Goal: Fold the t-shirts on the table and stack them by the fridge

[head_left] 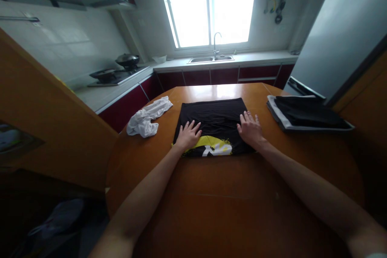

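Observation:
A black garment (216,113) with a yellow and white print along its near edge lies folded into a rough rectangle on the wooden table (208,185). My left hand (189,135) rests flat on its left part, beside the yellow print, with fingers spread. On the right edge of the cloth lies my right hand (250,128), palm down and fingers stretched out. Neither hand grips anything. Slight wrinkles run across the middle of the black cloth.
A crumpled white cloth (146,120) lies at the table's left. At the right is a stack of folded black and grey clothes (308,113). Beyond the table are a counter with a sink (210,59), a stove with pans (127,60), and a fridge (338,28).

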`<state>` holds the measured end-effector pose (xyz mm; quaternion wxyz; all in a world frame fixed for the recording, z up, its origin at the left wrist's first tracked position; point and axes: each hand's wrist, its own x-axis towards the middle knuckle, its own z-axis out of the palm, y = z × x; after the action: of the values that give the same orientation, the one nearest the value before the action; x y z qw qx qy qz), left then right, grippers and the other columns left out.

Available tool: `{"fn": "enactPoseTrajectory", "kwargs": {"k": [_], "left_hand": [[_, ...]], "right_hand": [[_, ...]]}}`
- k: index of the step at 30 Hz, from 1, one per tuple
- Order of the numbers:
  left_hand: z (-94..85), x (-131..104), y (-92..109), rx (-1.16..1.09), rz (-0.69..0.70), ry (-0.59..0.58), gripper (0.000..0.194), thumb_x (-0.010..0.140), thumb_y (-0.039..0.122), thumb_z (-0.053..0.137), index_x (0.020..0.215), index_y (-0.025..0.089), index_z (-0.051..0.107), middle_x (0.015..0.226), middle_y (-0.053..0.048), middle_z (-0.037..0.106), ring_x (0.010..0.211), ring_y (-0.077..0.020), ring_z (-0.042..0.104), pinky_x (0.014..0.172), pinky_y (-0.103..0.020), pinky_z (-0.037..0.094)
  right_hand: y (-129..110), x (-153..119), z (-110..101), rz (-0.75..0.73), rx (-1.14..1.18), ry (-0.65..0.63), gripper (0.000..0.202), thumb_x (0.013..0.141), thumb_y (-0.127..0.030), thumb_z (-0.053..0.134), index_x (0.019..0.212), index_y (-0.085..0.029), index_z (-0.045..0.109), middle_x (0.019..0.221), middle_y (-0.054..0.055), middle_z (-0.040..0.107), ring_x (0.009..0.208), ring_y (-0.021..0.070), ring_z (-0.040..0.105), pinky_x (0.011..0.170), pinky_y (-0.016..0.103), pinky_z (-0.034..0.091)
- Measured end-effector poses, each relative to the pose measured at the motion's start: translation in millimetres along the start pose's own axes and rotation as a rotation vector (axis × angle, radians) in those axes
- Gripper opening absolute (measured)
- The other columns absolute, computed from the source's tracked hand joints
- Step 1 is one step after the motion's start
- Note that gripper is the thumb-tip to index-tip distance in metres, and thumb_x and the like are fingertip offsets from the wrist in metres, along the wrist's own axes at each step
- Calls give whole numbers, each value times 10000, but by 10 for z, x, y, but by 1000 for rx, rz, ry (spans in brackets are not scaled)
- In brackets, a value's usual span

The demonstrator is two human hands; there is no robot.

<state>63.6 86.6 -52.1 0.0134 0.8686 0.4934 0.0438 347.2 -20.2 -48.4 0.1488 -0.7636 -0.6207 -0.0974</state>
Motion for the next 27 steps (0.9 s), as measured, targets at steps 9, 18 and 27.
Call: {"fn": "enactPoseTrajectory", "kwargs": {"k": [9,18,27], "left_hand": [[14,13,-12,-31,-4,11,587,1034,529,325,1580,315,368,1674,-60,269,1543,-352,204,1214,-624,172],[-45,88,-40,-164,-41,-34,586,1009,515,417,1554,299,419,1665,-73,284,1549,-357,180,1216,-629,137],[-254,-183,-368,-339,140,157,576,1008,455,413,1474,140,534,1566,-142,458,1501,-288,338,1224,-459,285]], "right_hand": [[-243,-57,134,-171,146,-335,722,1021,-562,312,1605,-137,292,1689,120,180,1565,261,133,1245,517,127],[184,80,140,4,101,-318,716,1035,-547,310,1589,-95,310,1672,147,224,1556,275,177,1243,554,126],[553,-205,-31,-150,275,-21,571,1024,-438,408,1519,-159,467,1615,156,375,1522,293,287,1232,512,252]]}}
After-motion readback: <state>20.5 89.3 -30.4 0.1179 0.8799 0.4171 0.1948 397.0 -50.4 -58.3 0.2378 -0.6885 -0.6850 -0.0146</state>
